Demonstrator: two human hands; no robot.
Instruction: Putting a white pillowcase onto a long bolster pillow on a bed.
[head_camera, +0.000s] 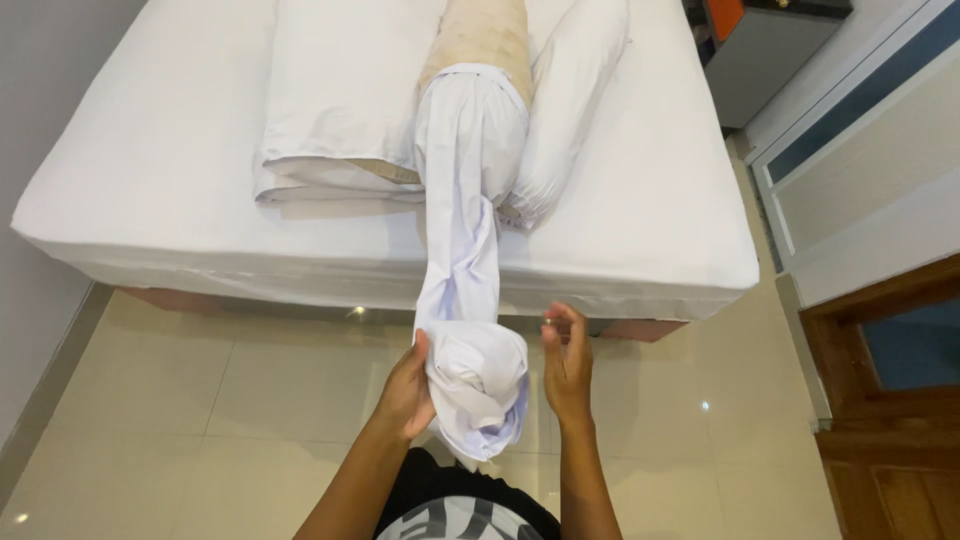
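White bolster cover is hanging stretched betw. the bed and the person's hands. Its top end is sitting partway over the tan bolster, w/ the cover's open rim wrapping the bolster approx. midway up. From there the cloth is narrowing into a twisted rope, running off the mattress edge and down over the floor. Lower end is bunching into a fat wad in front of the person's chest.

Left hand is gripping the wad from its left side, thumb up on top of the cloth, fingers curling round behind it. Right hand is hovering just beside the wad on the right, not touching it as far as can be seen; fingers are loosely bent, thumb and fingertips drawing near each other, pinching nothing.

Around it: a flat white pillow is lying left of the bolster, touching it, w/ a tan edge showing at its near corner. A second white bolster is lying right of the tan one, against it. All three are resting on the bed, covered w/ a white sheet. Cream tiled floor is spreading below. A grey cabinet is standing at the bed's far right corner; a wooden door is showing at right edge.
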